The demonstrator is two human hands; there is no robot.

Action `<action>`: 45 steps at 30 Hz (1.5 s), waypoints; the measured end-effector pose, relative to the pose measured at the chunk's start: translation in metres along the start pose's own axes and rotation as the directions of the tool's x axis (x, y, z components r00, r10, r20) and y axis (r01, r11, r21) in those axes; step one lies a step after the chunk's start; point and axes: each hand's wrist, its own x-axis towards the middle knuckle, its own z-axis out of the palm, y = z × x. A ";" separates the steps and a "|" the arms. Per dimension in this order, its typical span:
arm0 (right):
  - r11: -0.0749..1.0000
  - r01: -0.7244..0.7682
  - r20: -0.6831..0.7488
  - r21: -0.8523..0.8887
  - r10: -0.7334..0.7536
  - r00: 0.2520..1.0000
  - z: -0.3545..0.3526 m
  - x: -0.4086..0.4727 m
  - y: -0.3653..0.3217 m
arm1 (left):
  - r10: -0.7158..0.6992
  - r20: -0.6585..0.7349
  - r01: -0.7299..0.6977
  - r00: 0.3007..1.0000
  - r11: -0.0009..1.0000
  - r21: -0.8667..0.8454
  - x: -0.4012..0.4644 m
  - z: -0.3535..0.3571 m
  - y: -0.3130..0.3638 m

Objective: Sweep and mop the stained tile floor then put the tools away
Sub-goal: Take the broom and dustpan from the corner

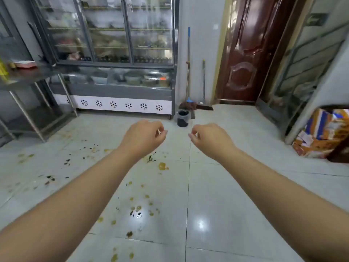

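Tile floor (217, 195), glossy and pale, carries yellowish blotches and dark flecks from my 9 to 6 o'clock; mop (188, 69) and broom (203, 82) (thin metal poles) lean at 12. My left hand (144, 136) and right hand (210, 138) hang loosely curled, grasping nothing.

No text, brand or number can be read anywhere. The white panel (120, 105) along the foot of the glass-fronted display cooler (113, 44) carries a row of black snowflake symbols, no lettering. To the right of the cooler, past the brown door (251, 53), a dark sign (317, 19) high on the wall is too blurred to make out, and the print on the cardboard box (321, 133) on the floor is illegible.
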 end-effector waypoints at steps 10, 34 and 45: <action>0.982 -0.186 0.256 0.038 0.170 0.951 0.111 -0.021 0.102 | -0.079 0.392 0.136 0.916 0.984 -0.118 0.013 0.149 0.016; 0.920 -0.390 0.691 -0.052 0.315 0.651 0.269 0.139 0.350 | -0.234 0.719 0.382 0.655 0.923 -0.048 0.247 0.407 0.022; 0.923 -0.374 0.630 -0.090 0.344 0.696 0.297 0.357 0.468 | -0.146 0.726 0.259 0.672 0.965 -0.045 0.493 0.471 -0.007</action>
